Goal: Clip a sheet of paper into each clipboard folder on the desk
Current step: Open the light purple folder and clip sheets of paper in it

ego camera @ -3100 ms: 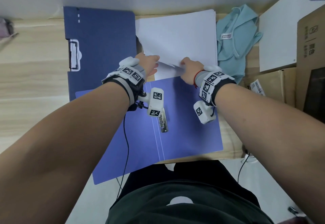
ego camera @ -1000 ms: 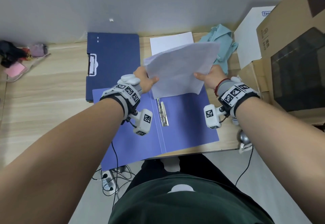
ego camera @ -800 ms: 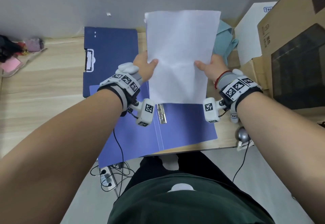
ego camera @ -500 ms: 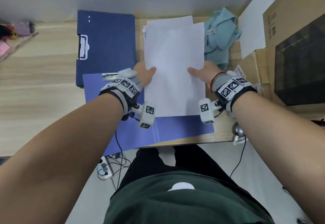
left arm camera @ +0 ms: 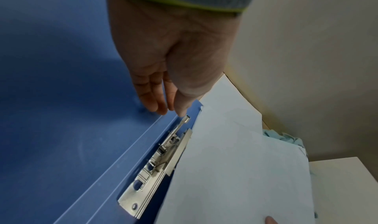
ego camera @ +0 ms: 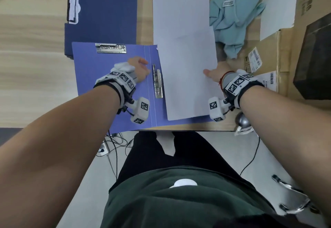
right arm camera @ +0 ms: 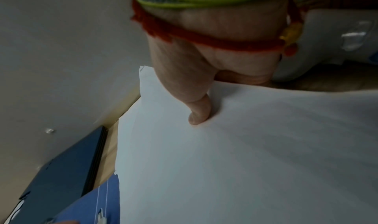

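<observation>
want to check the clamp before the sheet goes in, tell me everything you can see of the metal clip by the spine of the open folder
The metal clip is a long, shiny silver bar clamp with ridged plates and a thin lever, fixed beside the spine of the open blue folder, lengthwise along it. Its lever stands raised, its tip under the left hand's thumb. The sheet of paper, pinched by the right hand, lies with its edge against the clip's raised plate; whether it has slid under is unclear.

Wooden desk. On it: open blue folder at the near edge; dark folder behind it; paper stack, teal cloth and cardboard boxes to its right.
</observation>
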Available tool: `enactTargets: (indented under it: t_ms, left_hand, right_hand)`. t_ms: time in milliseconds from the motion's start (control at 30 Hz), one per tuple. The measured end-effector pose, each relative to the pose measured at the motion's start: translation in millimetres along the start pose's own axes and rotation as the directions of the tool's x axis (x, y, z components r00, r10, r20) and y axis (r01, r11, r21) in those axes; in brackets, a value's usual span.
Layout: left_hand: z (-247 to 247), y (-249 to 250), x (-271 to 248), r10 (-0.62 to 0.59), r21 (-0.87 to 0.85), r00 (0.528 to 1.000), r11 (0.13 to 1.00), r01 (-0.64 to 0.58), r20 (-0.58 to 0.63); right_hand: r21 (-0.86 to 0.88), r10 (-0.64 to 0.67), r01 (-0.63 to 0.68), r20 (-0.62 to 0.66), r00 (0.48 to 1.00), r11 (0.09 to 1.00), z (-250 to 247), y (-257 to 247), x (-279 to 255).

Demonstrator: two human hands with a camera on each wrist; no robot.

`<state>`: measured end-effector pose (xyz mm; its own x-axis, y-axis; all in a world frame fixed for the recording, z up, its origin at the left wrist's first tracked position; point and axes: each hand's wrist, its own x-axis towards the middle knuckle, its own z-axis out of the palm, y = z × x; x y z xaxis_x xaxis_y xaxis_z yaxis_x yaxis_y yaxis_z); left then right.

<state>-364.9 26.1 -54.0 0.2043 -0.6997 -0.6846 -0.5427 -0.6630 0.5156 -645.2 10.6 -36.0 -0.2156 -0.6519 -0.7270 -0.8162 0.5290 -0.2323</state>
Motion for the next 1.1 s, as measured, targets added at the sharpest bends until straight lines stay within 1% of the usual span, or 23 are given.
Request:
enactTargets:
  t_ms: [133, 433, 600, 667, 800, 867, 933, 1000, 1034, 1100]
  left_hand:
    - [4, -4, 3, -0.009, 0.073, 0.998, 0.997, 0.004, 0.065]
    - [13, -2, 7, 0.045, 0.121, 0.995, 0.991, -0.056, 0.091]
    - [13, 1, 8, 0.029, 0.157, 0.990, 0.986, -0.050, 0.135]
    - [15, 2, 7, 0.040, 0.144, 0.991, 0.988, -0.058, 0.124]
    - [16, 2, 6, 0.033, 0.064, 0.996, 0.997, -0.039, 0.087]
    - [13, 2, 4, 0.010, 0.079, 0.999, 0.997, -0.013, 0.042]
    - [12, 2, 4, -0.010, 0.036, 1.000, 0.999, 0.009, 0.020]
    - [13, 2, 2, -0.029, -0.068, 0.998, 0.997, 0.032, 0.055]
    - [14, 1, -1, -0.031, -0.082, 0.996, 0.996, 0.038, 0.080]
    - [16, -3, -1, -0.023, -0.055, 0.991, 0.998, 0.031, 0.134]
  right_hand:
    - [0.038, 0.023, -0.024, 0.040, 0.999, 0.999, 11, 0, 4]
    - [0.050, 0.053, -0.057, 0.090, 0.995, 0.997, 22, 0, 6]
    - [0.080, 0.064, -0.073, 0.111, 0.992, 0.994, 25, -4, 7]
    - [0.101, 0.078, -0.090, 0.119, 0.990, 0.991, 25, -6, 7]
    - [0.147, 0.078, -0.096, 0.122, 0.989, 0.984, 27, -5, 7]
    - [0.151, 0.085, -0.101, 0.111, 0.990, 0.983, 27, -4, 6]
    - [0.165, 0.094, -0.109, 0.099, 0.991, 0.980, 27, -4, 5]
    - [0.164, 0.089, -0.104, 0.097, 0.991, 0.981, 28, -5, 5]
    - [0.155, 0.083, -0.097, 0.098, 0.992, 0.983, 28, -5, 4]
    - [0.129, 0.079, -0.092, 0.105, 0.991, 0.987, 28, -6, 3]
